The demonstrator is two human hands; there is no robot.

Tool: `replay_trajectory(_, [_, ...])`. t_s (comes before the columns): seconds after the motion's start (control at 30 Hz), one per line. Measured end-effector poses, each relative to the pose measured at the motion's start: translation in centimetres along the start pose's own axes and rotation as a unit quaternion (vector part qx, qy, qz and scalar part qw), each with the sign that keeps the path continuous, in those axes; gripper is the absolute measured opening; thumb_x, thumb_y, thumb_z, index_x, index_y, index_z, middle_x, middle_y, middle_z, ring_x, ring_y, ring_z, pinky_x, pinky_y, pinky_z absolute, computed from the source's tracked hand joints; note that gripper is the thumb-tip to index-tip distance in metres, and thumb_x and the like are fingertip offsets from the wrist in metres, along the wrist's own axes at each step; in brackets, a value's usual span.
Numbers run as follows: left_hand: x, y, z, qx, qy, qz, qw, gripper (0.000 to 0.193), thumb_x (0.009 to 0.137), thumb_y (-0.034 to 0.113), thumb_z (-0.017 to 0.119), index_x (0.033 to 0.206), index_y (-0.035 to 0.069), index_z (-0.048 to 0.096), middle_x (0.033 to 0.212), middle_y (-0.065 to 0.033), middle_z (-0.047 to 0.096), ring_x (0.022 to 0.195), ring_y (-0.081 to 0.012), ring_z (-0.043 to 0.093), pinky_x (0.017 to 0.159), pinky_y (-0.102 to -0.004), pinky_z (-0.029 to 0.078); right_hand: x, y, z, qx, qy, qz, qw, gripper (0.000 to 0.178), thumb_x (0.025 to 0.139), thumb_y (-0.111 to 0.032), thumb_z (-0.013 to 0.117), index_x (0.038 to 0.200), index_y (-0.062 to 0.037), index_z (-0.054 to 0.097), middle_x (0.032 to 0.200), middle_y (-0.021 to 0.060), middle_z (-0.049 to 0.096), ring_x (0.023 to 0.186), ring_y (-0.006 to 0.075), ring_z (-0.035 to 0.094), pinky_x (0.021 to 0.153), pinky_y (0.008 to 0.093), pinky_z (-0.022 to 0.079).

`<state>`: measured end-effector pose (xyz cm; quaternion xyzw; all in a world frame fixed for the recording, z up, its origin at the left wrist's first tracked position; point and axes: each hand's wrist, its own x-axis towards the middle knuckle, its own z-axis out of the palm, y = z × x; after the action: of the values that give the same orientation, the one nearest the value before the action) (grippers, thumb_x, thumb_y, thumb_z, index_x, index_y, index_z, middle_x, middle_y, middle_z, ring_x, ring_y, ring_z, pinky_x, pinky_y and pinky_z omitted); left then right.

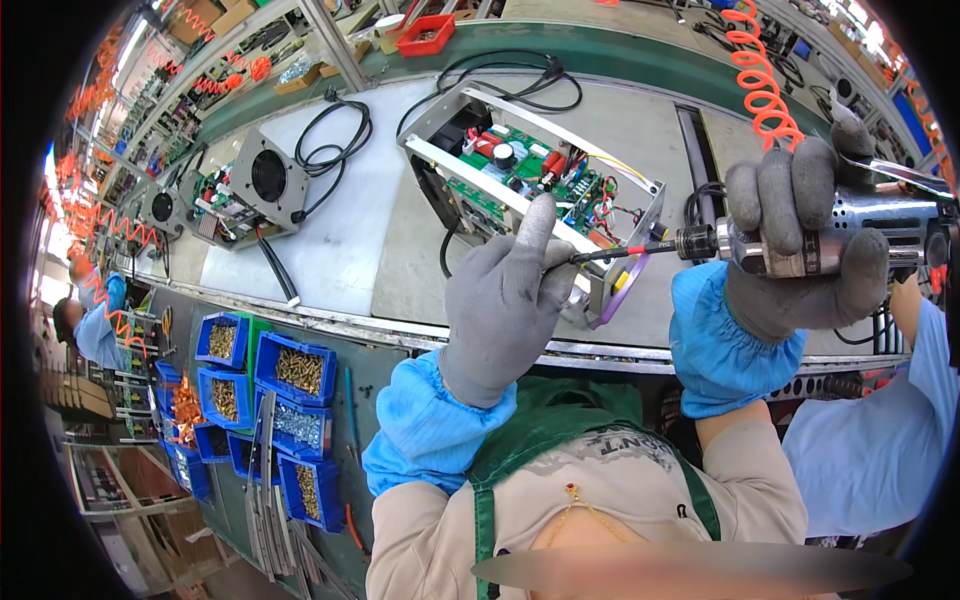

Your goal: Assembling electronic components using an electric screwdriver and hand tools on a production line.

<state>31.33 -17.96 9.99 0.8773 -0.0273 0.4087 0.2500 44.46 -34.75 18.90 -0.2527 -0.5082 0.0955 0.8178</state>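
My right hand point(800, 230), in a grey glove, is wrapped round a silver air screwdriver point(800, 252) held level. Its long bit point(640, 248) points left, and a coiled orange hose point(765, 80) hangs above the hand. At the bit's tip, the thumb and fingers of my gloved left hand point(510, 300) pinch together; what is between them is hidden. The left index finger stretches out toward the near rail of an open metal chassis point(480, 170). Inside the chassis lies a green circuit board point(520, 165) with red and black parts and wires.
A second unit with a fan point(268, 177) and black cables stands on the bench at left. Blue bins point(295, 368) of brass fittings and screws sit on a lower table at left. A red tray point(425, 35) lies beyond the bench. Another person's blue sleeve point(870, 440) shows at right.
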Motion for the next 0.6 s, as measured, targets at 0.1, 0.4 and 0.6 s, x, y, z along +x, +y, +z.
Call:
replay_trajectory(0.1, [-0.1, 0.2, -0.1, -0.003, 0.001, -0.002, 1.0, 0.063, 0.079, 0.009, 0.072, 0.134, -0.002, 0.042, 0.086, -0.0078, 0.07, 0.079, -0.0205, 0.067, 0.071, -0.0303, 0.053, -0.2, 0.0, -0.1, 0.02, -0.001, 0.002, 1.0, 0.066, 0.084, -0.029, 0.062, 0.136, 0.0039, 0.037, 0.067, -0.0057, 0.036, 0.056, 0.0051, 0.042, 0.057, 0.0261, 0.03])
replay_trajectory(0.4, [0.8, 0.5, 1.5, -0.09, 0.111, -0.019, 0.99, 0.044, 0.075, 0.009, 0.073, 0.117, 0.004, 0.06, 0.075, -0.005, 0.065, 0.066, -0.0238, 0.06, 0.059, -0.0358, 0.049, -0.8, -0.9, -0.4, 0.002, 0.056, -0.013, 0.998, 0.066, 0.083, -0.029, 0.063, 0.135, 0.0048, 0.039, 0.069, -0.0047, 0.035, 0.06, 0.0068, 0.042, 0.072, 0.0332, 0.035])
replay_trajectory(0.6, [-4.5, 0.0, 3.3, -0.089, -0.15, -0.161, 0.971, 0.033, 0.079, 0.025, 0.071, 0.102, 0.001, 0.064, 0.081, -0.0129, 0.066, 0.064, -0.0245, 0.064, 0.057, -0.0341, 0.05, -0.6, -2.0, -2.1, 0.051, 0.072, -0.025, 0.996, 0.06, 0.081, -0.023, 0.062, 0.13, 0.0065, 0.042, 0.072, -0.0039, 0.036, 0.061, 0.0069, 0.042, 0.081, 0.0337, 0.037])
